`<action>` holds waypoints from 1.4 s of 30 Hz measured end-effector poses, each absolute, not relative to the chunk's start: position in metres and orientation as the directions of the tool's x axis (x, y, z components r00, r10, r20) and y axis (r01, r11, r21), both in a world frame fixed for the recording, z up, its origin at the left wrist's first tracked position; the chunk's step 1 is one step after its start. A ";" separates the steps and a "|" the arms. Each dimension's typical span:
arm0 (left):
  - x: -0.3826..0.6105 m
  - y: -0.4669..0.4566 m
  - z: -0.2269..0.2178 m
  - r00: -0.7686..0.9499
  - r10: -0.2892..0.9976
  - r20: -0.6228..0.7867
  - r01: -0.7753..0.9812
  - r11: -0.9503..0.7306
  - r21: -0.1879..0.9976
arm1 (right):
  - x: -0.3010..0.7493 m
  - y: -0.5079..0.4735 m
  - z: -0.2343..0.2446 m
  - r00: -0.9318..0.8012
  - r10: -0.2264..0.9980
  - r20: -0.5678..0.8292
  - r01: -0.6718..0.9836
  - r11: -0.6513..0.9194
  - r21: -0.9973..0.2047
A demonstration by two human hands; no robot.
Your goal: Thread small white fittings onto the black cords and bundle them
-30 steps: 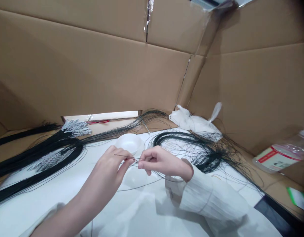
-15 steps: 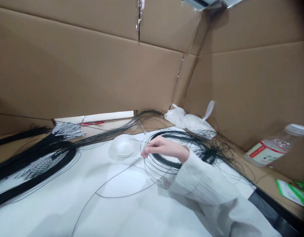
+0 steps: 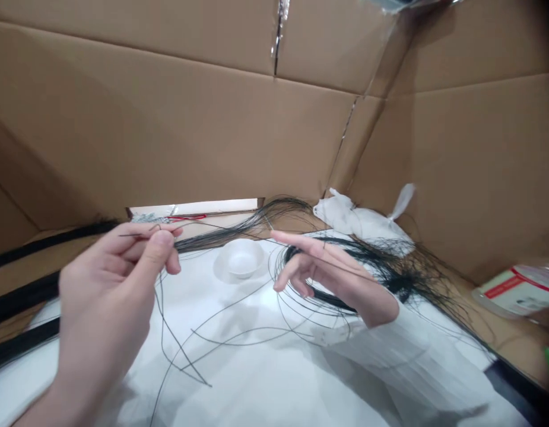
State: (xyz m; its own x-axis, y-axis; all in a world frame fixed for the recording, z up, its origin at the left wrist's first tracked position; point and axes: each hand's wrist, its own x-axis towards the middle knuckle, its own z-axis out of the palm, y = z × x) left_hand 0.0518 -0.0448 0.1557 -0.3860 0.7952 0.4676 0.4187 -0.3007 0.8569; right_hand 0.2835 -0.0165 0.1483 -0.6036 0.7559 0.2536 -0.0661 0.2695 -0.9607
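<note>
Hands are apart now, where a second ago they met over one thin black wire. The left hand has risen near the camera, thumb and forefinger pinching the wire by its end, the strand trailing down in loose curves onto the white desk. The right hand has let go; its fingers spread open, empty, above the coiled wire bundle. A small white bowl sits between the hands. It looks like one strand pulled clear of the bundle.

A small bowl sits on the table, between both hands.
</note>
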 end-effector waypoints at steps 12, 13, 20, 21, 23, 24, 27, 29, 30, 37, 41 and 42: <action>0.103 -0.050 0.104 0.184 0.981 0.065 0.305 -0.120 0.945 | 0.305 -0.041 0.172 -0.227 0.813 0.537 -0.023 0.546 -0.837; 0.107 -0.053 0.099 0.236 0.972 0.018 0.304 -0.092 0.948 | 0.305 -0.040 0.171 -0.231 0.814 0.533 -0.013 0.546 -0.838; 0.110 -0.055 0.084 0.376 0.925 -0.062 0.314 -0.064 0.947 | 0.300 -0.032 0.175 -0.078 0.731 0.678 -0.058 0.675 -0.735; 0.106 -0.052 0.084 0.367 0.927 -0.070 0.331 -0.059 0.942 | 0.303 -0.033 0.181 -0.047 0.721 0.692 -0.063 0.689 -0.722; 0.097 -0.043 0.083 0.366 0.927 -0.087 0.403 -0.073 0.912 | 0.310 -0.037 0.194 0.002 0.712 0.702 -0.092 0.699 -0.709; 0.092 -0.039 0.083 0.377 0.922 -0.091 0.452 -0.097 0.887 | 0.315 -0.040 0.200 0.029 0.714 0.699 -0.119 0.697 -0.707; 0.078 -0.033 0.085 0.482 0.868 -0.115 0.571 -0.212 0.793 | 0.326 -0.045 0.212 0.123 0.752 0.647 -0.212 0.657 -0.724; 0.072 -0.034 0.089 0.564 0.812 -0.150 0.595 -0.274 0.755 | 0.327 -0.043 0.210 0.117 0.797 0.593 -0.245 0.602 -0.760; 0.069 -0.035 0.092 0.594 0.788 -0.161 0.601 -0.302 0.740 | 0.324 -0.040 0.206 0.058 0.821 0.568 -0.245 0.563 -0.789; 0.040 -0.033 0.128 0.357 0.917 0.175 0.632 -0.376 0.678 | 0.274 -0.016 0.165 -0.637 0.756 0.150 0.074 0.253 -0.965; 0.036 -0.036 0.141 0.148 0.951 0.272 0.573 -0.307 0.760 | 0.258 -0.011 0.151 -0.716 0.696 0.062 0.158 0.247 -0.956; 0.038 -0.037 0.142 0.140 0.952 0.271 0.542 -0.303 0.784 | 0.256 -0.010 0.148 -0.722 0.690 0.050 0.171 0.247 -0.954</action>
